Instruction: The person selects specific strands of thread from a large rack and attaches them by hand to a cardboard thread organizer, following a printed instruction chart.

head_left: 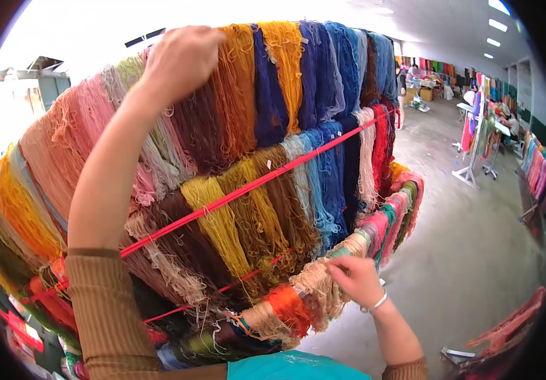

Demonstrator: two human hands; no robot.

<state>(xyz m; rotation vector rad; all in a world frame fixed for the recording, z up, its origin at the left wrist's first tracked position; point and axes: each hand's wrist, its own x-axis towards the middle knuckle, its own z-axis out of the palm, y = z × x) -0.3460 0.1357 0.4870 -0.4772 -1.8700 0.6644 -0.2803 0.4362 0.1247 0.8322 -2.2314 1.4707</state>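
My left hand (184,60) is raised to the top row of a rack hung with yarn skeins. It is curled closed above a dark maroon-brown skein (198,130), beside a rust-orange skein (227,95). What its fingers hold, if anything, is hidden. Lower down, my right hand (356,280) has thumb and fingers pinched together at a beige skein (323,285) on the front rail. Whether a strand is between the fingertips is too small to tell. Next to that beige yarn hangs a bright orange skein (288,310).
A red bar (241,196) slants across the middle row of skeins. Pink and green skeins (390,218) continue along the front rail. Grey floor (450,253) runs along the right, with a white wheeled stand (469,158) and more hanging yarn farther back.
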